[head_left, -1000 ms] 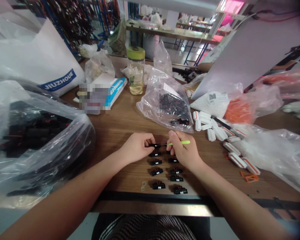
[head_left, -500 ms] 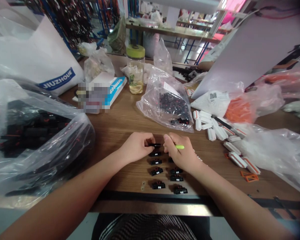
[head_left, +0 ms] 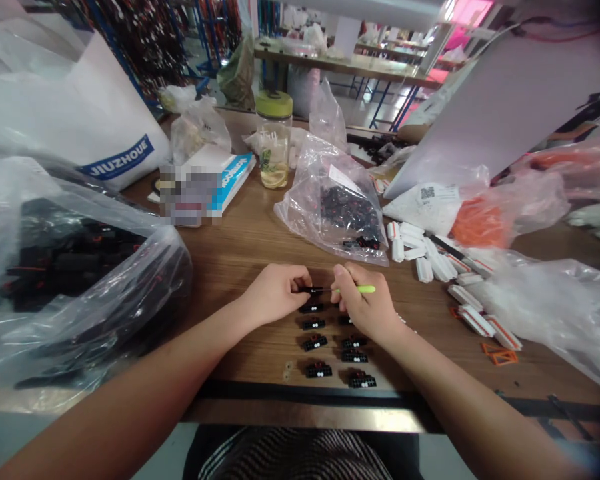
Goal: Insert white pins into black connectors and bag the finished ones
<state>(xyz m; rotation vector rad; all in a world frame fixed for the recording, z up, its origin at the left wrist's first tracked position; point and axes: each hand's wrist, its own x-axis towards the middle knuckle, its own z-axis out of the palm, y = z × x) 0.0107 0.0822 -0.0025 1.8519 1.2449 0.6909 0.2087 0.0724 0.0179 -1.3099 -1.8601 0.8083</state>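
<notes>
My left hand (head_left: 280, 290) pinches a black plastic connector (head_left: 314, 291) against the table, its near end showing past the fingertips. A slim tool with a yellow-green handle (head_left: 365, 289) is gripped in my right hand (head_left: 363, 300). Its thin shaft points left at the held connector; whether the tip touches it, I cannot tell. Below the hands, more black connectors lie in two rough columns. One connector (head_left: 319, 369) is at the front of the left column, another (head_left: 363, 380) at the front of the right. Pairs of white dots mark several of them. My right hand partly hides the right column.
A clear bag of black parts (head_left: 347, 207) lies beyond my hands. To the left bulges a large plastic bag (head_left: 175, 267) of black pieces. White housings (head_left: 433, 257) and an orange frame piece (head_left: 500, 353) lie right. A lidded bottle (head_left: 274, 143) and a booklet (head_left: 235, 177) stand behind.
My right hand has drawn slightly to the right with the tool, and more of its thin shaft shows. A white mark now shows on the held connector. My left hand keeps its place.
</notes>
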